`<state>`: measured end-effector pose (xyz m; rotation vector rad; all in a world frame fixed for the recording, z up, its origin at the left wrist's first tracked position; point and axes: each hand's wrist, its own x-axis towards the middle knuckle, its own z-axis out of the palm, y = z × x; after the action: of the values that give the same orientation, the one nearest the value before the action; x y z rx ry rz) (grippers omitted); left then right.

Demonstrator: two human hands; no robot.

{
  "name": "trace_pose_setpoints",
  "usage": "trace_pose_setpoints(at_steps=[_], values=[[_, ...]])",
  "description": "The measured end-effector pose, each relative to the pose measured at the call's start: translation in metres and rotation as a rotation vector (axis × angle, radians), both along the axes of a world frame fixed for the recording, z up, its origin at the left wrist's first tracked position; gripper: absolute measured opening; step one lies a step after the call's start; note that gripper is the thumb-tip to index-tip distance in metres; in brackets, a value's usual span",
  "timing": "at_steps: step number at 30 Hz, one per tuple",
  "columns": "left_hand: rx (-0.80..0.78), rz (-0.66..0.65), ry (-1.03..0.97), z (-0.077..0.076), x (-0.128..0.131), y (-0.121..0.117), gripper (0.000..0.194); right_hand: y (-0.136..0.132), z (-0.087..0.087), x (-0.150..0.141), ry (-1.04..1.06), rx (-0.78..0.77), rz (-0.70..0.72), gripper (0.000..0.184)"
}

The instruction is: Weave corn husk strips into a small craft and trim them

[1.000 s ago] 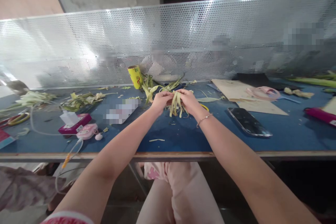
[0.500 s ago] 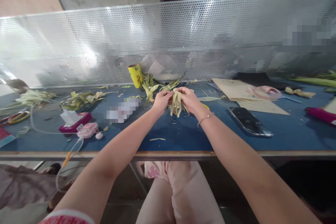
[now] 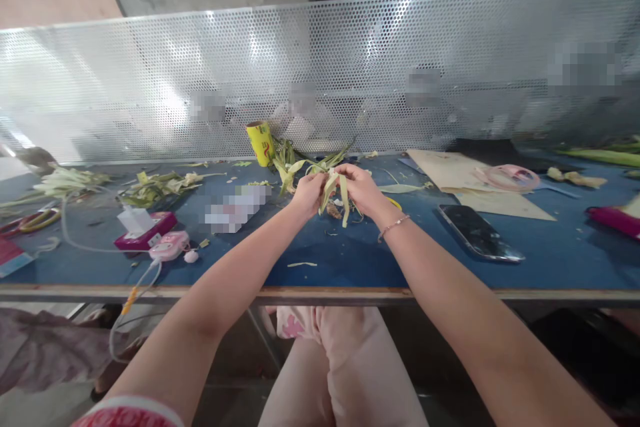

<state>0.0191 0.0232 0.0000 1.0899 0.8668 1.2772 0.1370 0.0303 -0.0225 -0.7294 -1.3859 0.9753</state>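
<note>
My left hand (image 3: 308,195) and my right hand (image 3: 362,189) meet above the middle of the blue table. Between them, pinched in the fingers of both, is a small bunch of pale green leaf strips (image 3: 345,205) that look like corn husk. The strips hang down from my fingertips, and the exact grip is partly hidden. Some brownish scraps (image 3: 334,211) show just below my hands. Right behind lies a heap of green husk leaves (image 3: 286,172), beside a yellow cardboard tube (image 3: 261,144) that leans slightly.
On the right are a black phone (image 3: 479,233), brown paper sheets (image 3: 510,205) and a pink tape roll (image 3: 507,177). To the left lie a magenta power strip (image 3: 146,233), a pink charger (image 3: 170,245), husk piles (image 3: 155,188) and scissors (image 3: 41,219). A perforated metal screen (image 3: 340,67) stands behind.
The hanging strips have spread apart; fewer dangle in front now, and the scraps beneath show more. Both hands stay at nearly the same place. The view has shifted slightly.
</note>
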Motion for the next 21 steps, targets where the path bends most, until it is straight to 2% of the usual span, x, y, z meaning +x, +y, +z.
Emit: trace_pose_setpoints(at_steps=[7, 15, 18, 21], values=[[0.018, -0.024, 0.048, -0.0010, 0.0017, -0.0023, 0.020, -0.0061, 0.0058, -0.0012, 0.085, -0.107, 0.015, 0.028], [0.032, 0.043, 0.125, -0.0028, 0.0020, 0.0009, 0.024, -0.0034, 0.0065, 0.0018, 0.132, -0.159, 0.023, 0.027], [0.052, 0.031, 0.124, -0.0060, 0.0010, 0.0046, 0.022, -0.0038, 0.0074, 0.0017, 0.181, -0.195, 0.049, 0.025], [0.082, -0.010, 0.125, -0.0079, -0.0006, 0.0057, 0.022, -0.0030, 0.0069, 0.0017, 0.181, -0.199, 0.014, 0.024]])
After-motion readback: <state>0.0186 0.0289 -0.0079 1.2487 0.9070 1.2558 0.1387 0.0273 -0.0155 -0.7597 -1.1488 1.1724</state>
